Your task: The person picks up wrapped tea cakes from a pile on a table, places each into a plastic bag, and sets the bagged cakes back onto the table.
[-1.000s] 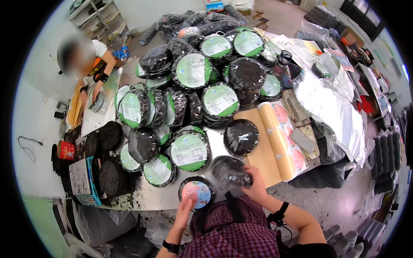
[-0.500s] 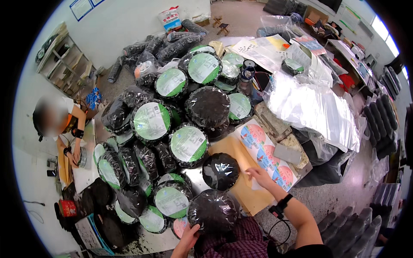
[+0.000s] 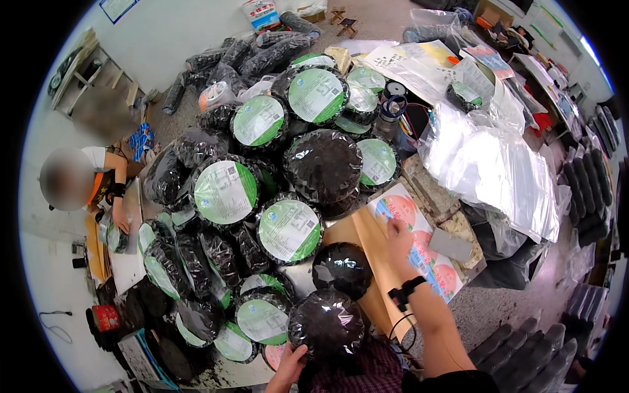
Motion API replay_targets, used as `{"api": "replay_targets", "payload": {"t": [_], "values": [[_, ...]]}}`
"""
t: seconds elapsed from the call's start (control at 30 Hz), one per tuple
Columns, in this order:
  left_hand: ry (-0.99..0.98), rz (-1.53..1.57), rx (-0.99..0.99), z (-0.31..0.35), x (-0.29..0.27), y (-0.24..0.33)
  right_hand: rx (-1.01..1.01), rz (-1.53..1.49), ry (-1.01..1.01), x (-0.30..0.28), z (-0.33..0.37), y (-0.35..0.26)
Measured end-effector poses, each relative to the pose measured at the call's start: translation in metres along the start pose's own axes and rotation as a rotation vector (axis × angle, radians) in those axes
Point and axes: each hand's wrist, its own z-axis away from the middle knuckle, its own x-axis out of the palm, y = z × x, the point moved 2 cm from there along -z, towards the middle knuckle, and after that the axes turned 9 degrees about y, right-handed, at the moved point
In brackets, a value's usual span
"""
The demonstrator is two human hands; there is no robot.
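L hand at near edge of the table, fingers curled round the lower rim of a black wrapped disc — closed on it, pack tilted up toward me. No label shows on this face.

R hand reaching fwd, palm down, fingertips on the printed label sheet lying over brown kraft paper at the table's right edge. Fingers look loosely bent; nothing clamped that I can see, so holding nothing, just touching the sheet. Black strap on that wrist.

Second unlabelled black disc sits just beyond the held one, touching the kraft paper's left side.

Judgement on doing this well: keep L grip low on the rim so the flat face stays free; peel one label only, from a corner, w/o creasing; wrap looks glossy and prob. slippery, so support from below.

Further out: stack of green-and-white labelled discs, filling mid-table to the far edge. Clear plastic bags heaped at the right side. Another person works at the left edge.
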Motion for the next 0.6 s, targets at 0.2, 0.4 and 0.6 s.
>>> {"api": "replay_targets", "payload": {"t": [0.2,0.4,0.6], "values": [[0.022,-0.021,-0.025,0.006,-0.012,-0.017,-0.222,-0.458,0.369,-0.167,-0.113,0.004],[-0.136,0.043,0.019,0.016,0.005,-0.025,-1.268,-0.203,-0.503,-0.2,0.138,-0.076],[-0.017,-0.104,-0.047,0.031,-0.004,-0.032,-1.225,0.116,-0.79,-0.22,0.223,-0.091]]}}
